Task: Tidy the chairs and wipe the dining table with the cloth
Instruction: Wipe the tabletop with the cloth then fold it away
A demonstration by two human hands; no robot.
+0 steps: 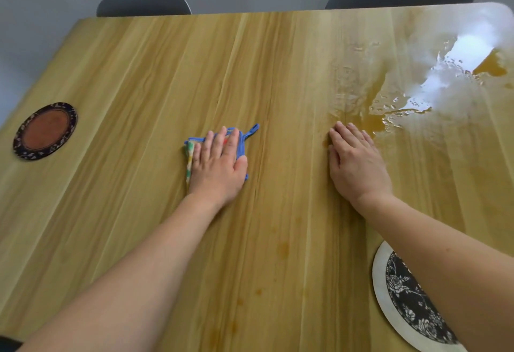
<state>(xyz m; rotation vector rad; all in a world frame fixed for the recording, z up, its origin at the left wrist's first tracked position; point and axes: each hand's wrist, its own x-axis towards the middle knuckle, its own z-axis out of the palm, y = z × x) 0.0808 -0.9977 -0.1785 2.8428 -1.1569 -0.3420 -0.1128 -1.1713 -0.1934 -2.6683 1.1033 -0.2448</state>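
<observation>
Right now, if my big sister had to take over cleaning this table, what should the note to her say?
Left hand: flat, pressing the cloth onto the middle of the table.
Right hand: flat on the bare wood, holding nothing, just beside the puddle.
Done: two chairs sit tucked in at the far side.
Left: the big brownish puddle at the far right is not wiped yet, and small brownish spots remain on the near side. A dark round mat lies at the left, and a white patterned mat near the right arm; wipe around them.
</observation>
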